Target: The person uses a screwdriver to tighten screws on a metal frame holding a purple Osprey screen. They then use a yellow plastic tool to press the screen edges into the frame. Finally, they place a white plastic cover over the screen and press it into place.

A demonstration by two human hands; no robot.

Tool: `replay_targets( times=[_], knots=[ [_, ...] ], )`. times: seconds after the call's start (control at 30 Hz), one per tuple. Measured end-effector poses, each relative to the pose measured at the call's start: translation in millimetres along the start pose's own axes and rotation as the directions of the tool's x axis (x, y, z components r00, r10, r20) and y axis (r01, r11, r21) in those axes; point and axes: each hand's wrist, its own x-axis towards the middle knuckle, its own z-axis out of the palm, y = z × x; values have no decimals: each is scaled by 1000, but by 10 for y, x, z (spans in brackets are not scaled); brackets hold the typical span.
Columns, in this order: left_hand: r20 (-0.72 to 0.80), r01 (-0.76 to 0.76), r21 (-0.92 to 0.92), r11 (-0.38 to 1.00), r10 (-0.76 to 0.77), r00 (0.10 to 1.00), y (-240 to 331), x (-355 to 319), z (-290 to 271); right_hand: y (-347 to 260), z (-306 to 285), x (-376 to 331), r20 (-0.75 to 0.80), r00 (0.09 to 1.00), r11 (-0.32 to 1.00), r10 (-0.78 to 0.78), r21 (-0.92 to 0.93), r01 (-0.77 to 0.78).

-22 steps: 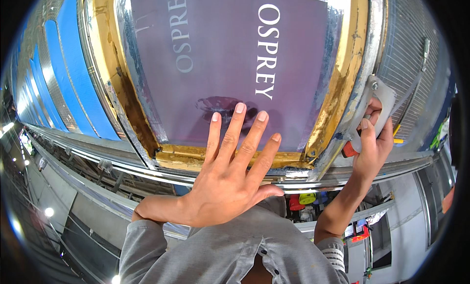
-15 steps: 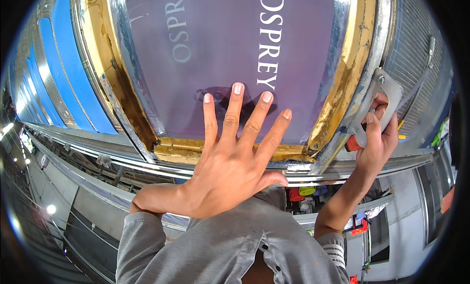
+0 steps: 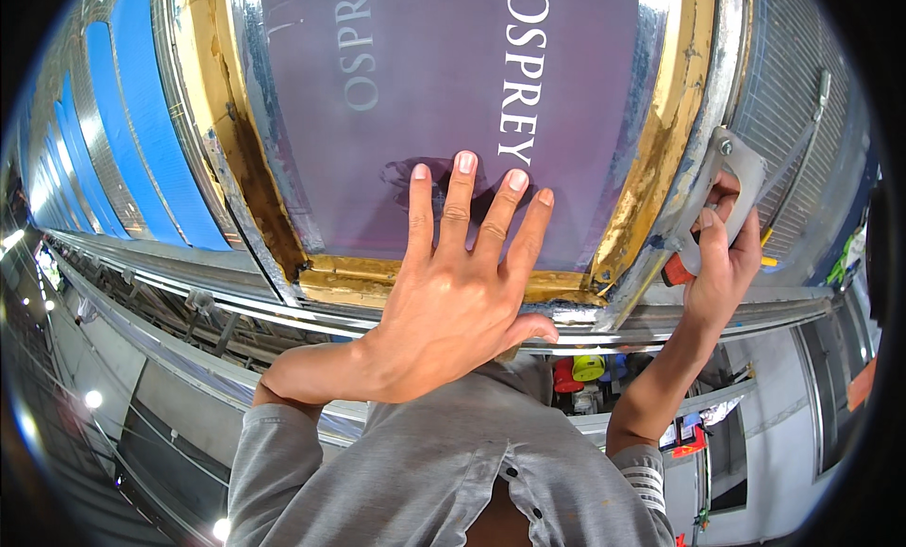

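A screen printing frame (image 3: 696, 70) with a gold-coloured, stained border lies in front of me, around a purple mesh (image 3: 425, 66) that bears pale lettering. My left hand (image 3: 458, 292) is palm down, fingers spread, over the near end of the mesh and the frame's near bar; a dark shadow or reflection lies beyond the fingertips. At the frame's right side is a grey metal bracket (image 3: 750, 160) with a cut-out and a bolt. My right hand (image 3: 722, 264) is closed at it, fingers in the cut-out and thumb pressed against them. Below the bracket sits a red knob-like part (image 3: 676, 270).
On the left, blue strips (image 3: 142, 103) run along a long table. A metal rail (image 3: 651, 337) passes between the frame and my body. Red and yellow-green containers (image 3: 587, 368) stand below it. On the right, a thin rod (image 3: 812, 141) lies over a ribbed grey surface.
The frame and bracket appear slightly shifted in view. My left hand stays spread over the near end, its fingers a little closer together. My right hand keeps its place at the bracket.
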Motion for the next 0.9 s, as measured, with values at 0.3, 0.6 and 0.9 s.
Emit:
replay_targets(
  times=[0.3,0.6,0.9],
  knots=[
    [-71,-34,-67,997,29,997,85,-272,-168,-215,-72,-213,-21,998,997,55,59,-53],
    [-299,-130,-231,964,56,952,418,-1183,-734,-931,-434,-869,-19,999,999,31,35,-30],
    [-569,156,-473,867,-436,697,-301,-2661,-1082,-1282,-502,-1236,-44,999,999,28,18,-27]
  ],
)
